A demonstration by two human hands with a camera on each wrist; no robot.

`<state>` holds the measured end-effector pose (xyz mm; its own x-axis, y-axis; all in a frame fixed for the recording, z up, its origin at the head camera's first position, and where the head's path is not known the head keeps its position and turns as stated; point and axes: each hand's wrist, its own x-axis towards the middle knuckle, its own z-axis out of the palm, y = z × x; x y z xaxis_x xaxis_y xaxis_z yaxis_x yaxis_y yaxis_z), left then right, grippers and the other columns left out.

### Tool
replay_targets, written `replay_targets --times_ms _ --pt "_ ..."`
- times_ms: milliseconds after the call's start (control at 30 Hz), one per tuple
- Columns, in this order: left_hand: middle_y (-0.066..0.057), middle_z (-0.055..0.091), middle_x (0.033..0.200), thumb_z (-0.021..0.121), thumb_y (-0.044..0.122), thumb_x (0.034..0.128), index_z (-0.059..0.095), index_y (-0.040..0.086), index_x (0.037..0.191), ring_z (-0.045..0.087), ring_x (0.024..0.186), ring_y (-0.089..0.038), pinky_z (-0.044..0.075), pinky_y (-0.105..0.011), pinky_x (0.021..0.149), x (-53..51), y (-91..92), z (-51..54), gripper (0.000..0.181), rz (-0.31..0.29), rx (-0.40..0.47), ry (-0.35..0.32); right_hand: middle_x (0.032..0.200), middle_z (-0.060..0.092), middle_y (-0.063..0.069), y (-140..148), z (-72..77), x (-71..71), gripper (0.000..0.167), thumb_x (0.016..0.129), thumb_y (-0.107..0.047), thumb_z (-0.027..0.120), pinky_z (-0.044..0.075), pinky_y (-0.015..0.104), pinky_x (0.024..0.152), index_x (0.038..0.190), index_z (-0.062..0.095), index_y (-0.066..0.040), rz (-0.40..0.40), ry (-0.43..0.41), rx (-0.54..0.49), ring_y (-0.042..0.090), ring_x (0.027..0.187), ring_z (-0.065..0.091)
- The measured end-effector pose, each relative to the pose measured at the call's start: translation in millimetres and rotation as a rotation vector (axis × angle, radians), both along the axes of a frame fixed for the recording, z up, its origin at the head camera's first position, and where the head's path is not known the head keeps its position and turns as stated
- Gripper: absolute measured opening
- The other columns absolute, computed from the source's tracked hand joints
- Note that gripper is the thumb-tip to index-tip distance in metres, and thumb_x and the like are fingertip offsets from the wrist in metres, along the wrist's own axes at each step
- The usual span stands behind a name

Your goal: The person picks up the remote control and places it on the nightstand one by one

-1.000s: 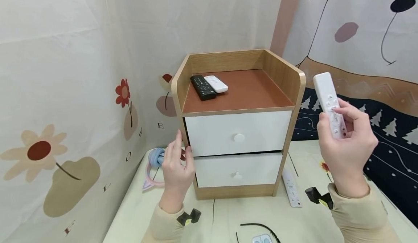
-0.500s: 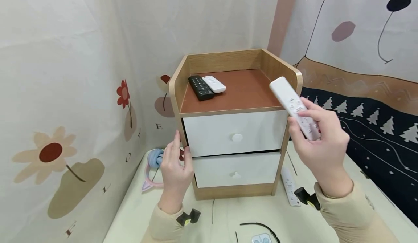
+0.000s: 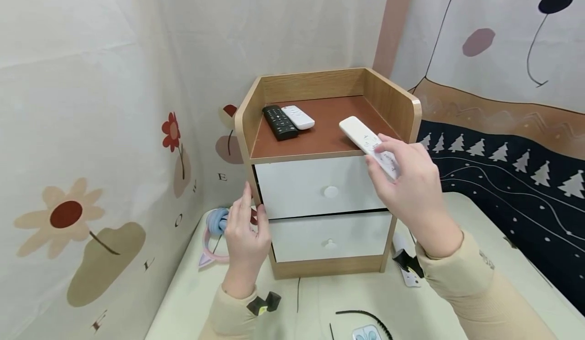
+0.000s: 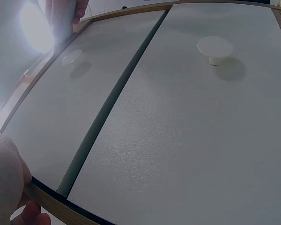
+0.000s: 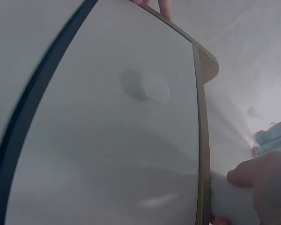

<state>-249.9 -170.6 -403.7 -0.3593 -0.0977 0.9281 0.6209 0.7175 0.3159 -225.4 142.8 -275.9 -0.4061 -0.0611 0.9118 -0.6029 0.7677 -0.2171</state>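
A white remote (image 3: 365, 139) is gripped by its lower end in my right hand (image 3: 411, 187), its far end over the front right of the cabinet's brown top shelf (image 3: 335, 111). On the shelf's left side lie a black remote (image 3: 280, 123) and a small white remote (image 3: 298, 117), side by side. My left hand (image 3: 247, 241) rests against the cabinet's left side, fingers pointing up; the left wrist view shows it at the frame edge (image 4: 56, 205). Both white drawers (image 3: 315, 182) look closed, each with a round knob.
Left of the cabinet lie a blue bundle (image 3: 217, 221) and a pink ring-shaped item (image 3: 207, 251). On the right, another white remote (image 3: 411, 279) lies partly behind my right wrist. Near the front are a black coiled cord (image 3: 365, 313) and a pale case (image 3: 366, 333).
My right hand has carried the white remote leftward, from right of the cabinet to the shelf's front edge, and the remote is tilted further over. My left hand has stayed against the cabinet.
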Motion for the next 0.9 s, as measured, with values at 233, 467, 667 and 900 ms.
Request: replay_targets --times_ms 233,467,667,900 --pt "-0.024 0.07 0.11 0.066 -0.003 0.1002 0.054 -0.006 0.158 0.059 0.075 -0.027 0.054 -0.037 0.064 -1.2 -0.6 -2.1 0.059 -0.003 -0.001 0.003 0.124 0.081 0.021 -9.3 9.5 -5.9 0.028 0.1 -0.022 0.078 0.049 0.047 0.073 0.115 0.074 0.002 -0.039 -0.005 0.077 0.042 0.095 0.06" --pt "-0.025 0.071 0.108 0.067 -0.004 0.0985 0.054 -0.005 0.158 0.06 0.074 -0.027 0.054 -0.038 0.062 -3.8 -0.8 -1.8 0.061 0.003 -0.007 0.048 0.125 0.079 0.02 -14.9 17.3 -10.1 0.026 0.101 -0.021 0.074 0.048 0.048 0.079 0.117 0.083 -0.003 -0.053 0.015 0.15 0.047 0.102 0.059" --pt "-0.025 0.07 0.11 0.065 -0.001 0.1012 0.055 -0.005 0.157 0.06 0.075 -0.032 0.053 -0.035 0.064 -0.3 -0.1 0.4 0.057 -0.004 0.012 0.004 0.116 0.071 0.022 -18.7 24.2 -14.4 0.028 0.103 -0.023 0.069 0.049 0.051 0.077 0.122 0.085 -0.008 -0.08 -0.021 0.197 0.048 0.101 0.055" --pt "-0.024 0.07 0.109 0.064 -0.003 0.1006 0.055 -0.005 0.157 0.059 0.075 -0.032 0.05 -0.028 0.068 -0.1 1.0 0.4 0.057 -0.005 0.016 0.011 0.116 0.076 0.018 -23.9 39.5 -19.1 0.032 0.104 -0.028 0.068 0.049 0.055 0.088 0.126 0.083 -0.01 -0.102 -0.128 0.239 0.045 0.102 0.06"
